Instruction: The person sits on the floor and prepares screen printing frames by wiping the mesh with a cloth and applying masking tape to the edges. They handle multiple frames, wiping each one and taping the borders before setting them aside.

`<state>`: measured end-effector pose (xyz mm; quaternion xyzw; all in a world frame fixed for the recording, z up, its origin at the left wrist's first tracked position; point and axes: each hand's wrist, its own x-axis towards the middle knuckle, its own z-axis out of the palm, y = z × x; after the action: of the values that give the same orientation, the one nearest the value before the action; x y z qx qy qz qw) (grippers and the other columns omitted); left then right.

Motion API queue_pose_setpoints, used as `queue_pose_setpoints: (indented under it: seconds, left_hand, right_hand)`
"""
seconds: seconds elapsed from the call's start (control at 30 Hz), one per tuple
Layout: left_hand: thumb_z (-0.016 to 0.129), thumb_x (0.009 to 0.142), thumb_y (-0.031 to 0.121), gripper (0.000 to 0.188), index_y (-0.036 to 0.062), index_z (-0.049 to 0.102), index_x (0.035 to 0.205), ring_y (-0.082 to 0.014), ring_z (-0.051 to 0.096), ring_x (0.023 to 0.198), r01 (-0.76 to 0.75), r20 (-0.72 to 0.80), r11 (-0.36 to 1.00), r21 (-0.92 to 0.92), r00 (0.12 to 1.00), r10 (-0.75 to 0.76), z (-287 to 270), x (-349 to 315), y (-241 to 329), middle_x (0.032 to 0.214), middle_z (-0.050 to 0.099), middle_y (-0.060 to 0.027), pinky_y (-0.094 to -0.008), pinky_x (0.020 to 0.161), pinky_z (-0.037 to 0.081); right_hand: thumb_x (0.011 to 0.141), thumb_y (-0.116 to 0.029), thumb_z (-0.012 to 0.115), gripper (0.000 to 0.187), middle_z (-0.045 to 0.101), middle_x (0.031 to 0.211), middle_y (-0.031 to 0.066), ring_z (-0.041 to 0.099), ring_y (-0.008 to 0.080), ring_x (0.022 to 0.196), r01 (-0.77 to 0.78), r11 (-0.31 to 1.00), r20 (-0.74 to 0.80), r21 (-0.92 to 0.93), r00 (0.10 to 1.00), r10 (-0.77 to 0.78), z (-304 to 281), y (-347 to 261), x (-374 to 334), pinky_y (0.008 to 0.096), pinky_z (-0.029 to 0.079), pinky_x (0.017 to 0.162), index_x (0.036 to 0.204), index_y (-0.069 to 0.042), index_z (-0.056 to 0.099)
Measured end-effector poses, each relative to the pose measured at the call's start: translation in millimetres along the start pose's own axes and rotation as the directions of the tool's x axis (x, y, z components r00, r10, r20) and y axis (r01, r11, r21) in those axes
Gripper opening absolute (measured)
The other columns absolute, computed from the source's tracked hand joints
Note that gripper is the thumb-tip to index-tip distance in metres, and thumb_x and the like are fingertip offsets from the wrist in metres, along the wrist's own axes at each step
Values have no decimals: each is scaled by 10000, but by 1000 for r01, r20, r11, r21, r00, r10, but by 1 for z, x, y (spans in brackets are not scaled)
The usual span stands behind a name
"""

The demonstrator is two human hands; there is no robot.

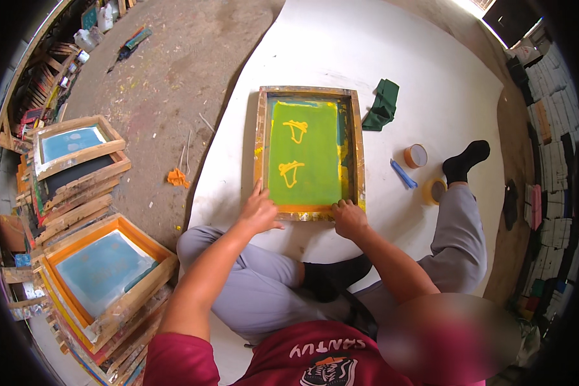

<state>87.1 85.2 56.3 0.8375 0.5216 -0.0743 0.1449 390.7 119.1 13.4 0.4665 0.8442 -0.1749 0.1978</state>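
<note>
A wooden screen printing frame [259, 138] lies flat on the white sheet in front of me. Its green mesh [318, 148] carries two yellow outlined shapes, with yellow paint along the borders. My left hand [258, 211] rests at its near left corner, index finger stretched along the side and thumb out. At the near right corner, my right hand [349, 217] has its fingers curled over the frame's edge. A folded dark green cloth [383, 106] lies off the frame's far right side. Nearer me on the right are a brown tape roll [415, 156] and a blue strip-like object [403, 174].
A yellowish tape roll [434, 190] sits beside my outstretched foot [468, 161]. Stacked wooden screen frames [103, 276] stand at my left. An orange crumpled scrap [178, 178] lies on the bare floor. A blurred patch [450, 338] hides the lower right.
</note>
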Motion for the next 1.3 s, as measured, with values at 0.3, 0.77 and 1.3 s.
queue_pose_setpoints:
  seconds: [0.3,0.77,1.3]
  left_hand:
    - [701,982,386,540,39,614,1387,-410,675,1094,536,53,487,-690,708,-704,25,10,-59,1154,724,-192,-511,944,523]
    - [721,960,411,730,-10,453,1494,-478,637,1228,546,204,444,-710,764,-612,19,24,-69,1315,645,-339,-516,1025,506]
    - [727,970,368,705,8,421,1493,-420,692,1105,527,209,414,-743,769,-603,37,26,-75,1244,667,-308,-487,915,530]
  right_hand:
    - [761,-216,744,443,647,1167,178,620,362,1160,166,969,-185,184,974,-132,5,-76,29,471,525,992,1148,-22,652]
    - [668,-186,774,578,623,1155,135,587,344,1132,234,860,-215,453,965,-149,-12,-152,67,478,503,936,1211,-55,624]
    - [744,-177,755,512,711,1201,105,641,323,1128,335,785,-271,520,937,-221,-13,-133,60,438,546,960,1251,-114,727]
